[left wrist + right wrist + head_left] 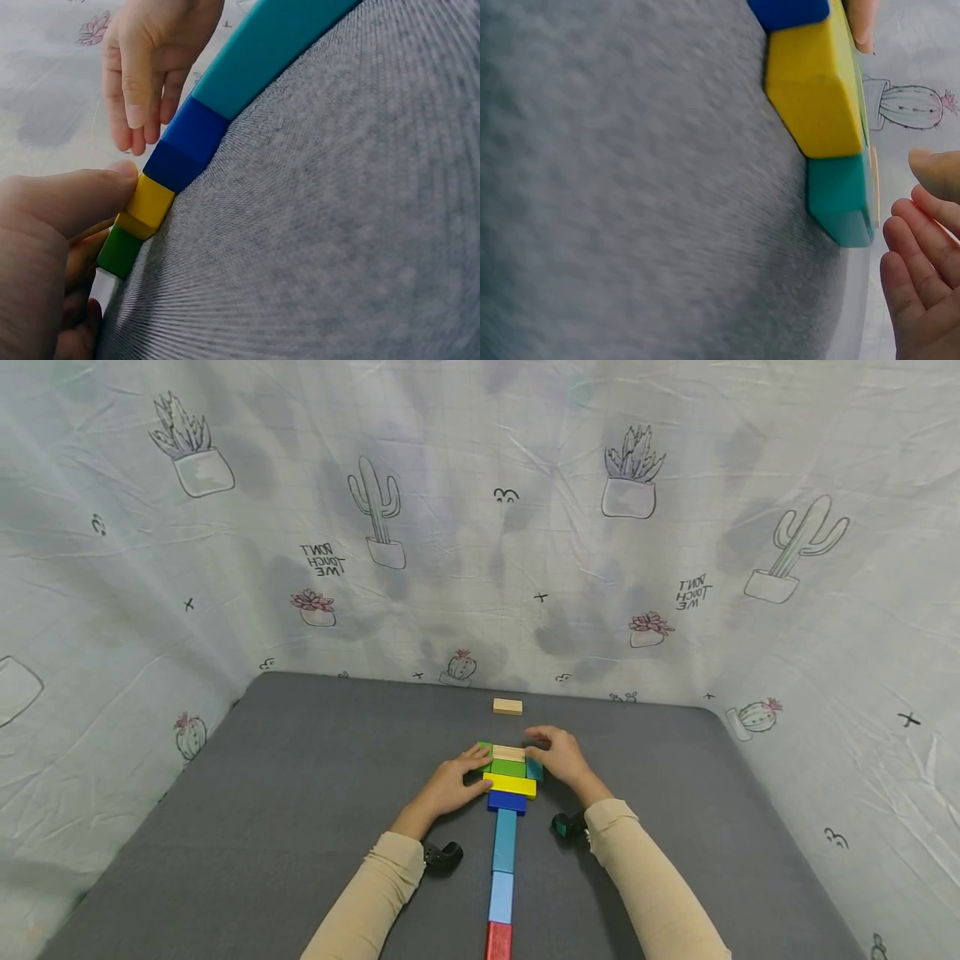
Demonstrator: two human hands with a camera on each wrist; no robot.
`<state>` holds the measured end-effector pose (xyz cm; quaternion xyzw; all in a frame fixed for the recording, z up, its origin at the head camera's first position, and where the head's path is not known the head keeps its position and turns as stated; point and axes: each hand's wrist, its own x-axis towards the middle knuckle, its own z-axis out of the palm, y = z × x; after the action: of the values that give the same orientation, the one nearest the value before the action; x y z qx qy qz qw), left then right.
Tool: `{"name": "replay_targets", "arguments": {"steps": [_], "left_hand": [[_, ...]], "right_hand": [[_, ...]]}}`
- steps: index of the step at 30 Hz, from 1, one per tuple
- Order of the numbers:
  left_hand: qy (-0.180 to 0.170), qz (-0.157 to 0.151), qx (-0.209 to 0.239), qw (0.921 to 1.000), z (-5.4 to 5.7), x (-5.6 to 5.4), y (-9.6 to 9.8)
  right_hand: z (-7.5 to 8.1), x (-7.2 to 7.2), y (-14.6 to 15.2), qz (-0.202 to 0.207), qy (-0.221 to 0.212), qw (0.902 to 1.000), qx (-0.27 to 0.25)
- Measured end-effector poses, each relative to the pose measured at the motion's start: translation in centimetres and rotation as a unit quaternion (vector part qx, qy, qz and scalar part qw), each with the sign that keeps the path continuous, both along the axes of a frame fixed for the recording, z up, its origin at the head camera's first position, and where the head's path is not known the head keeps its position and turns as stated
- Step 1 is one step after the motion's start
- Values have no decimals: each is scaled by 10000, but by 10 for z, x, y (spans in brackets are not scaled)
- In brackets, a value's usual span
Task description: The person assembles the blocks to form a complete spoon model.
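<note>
My left hand lies at the left side of a flat block layout. Its fingertips touch the upright green block, and its thumb rests against the yellow block; the left wrist view shows that thumb at the yellow block's edge. My right hand is at the right side, fingers apart and loosely bent, beside the teal block. Nothing is held in it in the right wrist view. Between the hands lie light wooden blocks and a second green block.
Toward me runs a line of blocks: dark blue, long teal, light blue and red. A separate wooden block lies near the far edge of the grey tabletop. Printed cloth hangs behind.
</note>
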<state>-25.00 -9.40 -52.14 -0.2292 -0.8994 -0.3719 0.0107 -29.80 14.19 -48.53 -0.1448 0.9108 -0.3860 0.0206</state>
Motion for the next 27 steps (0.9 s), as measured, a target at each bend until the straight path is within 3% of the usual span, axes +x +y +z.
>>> {"name": "replay_targets", "arguments": {"steps": [9,27], "left_hand": [[-110,-3,110,9999,5,0,-2],[-110,-96,62,9999,2,2,-1]], "right_hand": [[7,-12,0,-69,-84,9999,9],[6,-36,3,-94,-490,9987,-112]]}}
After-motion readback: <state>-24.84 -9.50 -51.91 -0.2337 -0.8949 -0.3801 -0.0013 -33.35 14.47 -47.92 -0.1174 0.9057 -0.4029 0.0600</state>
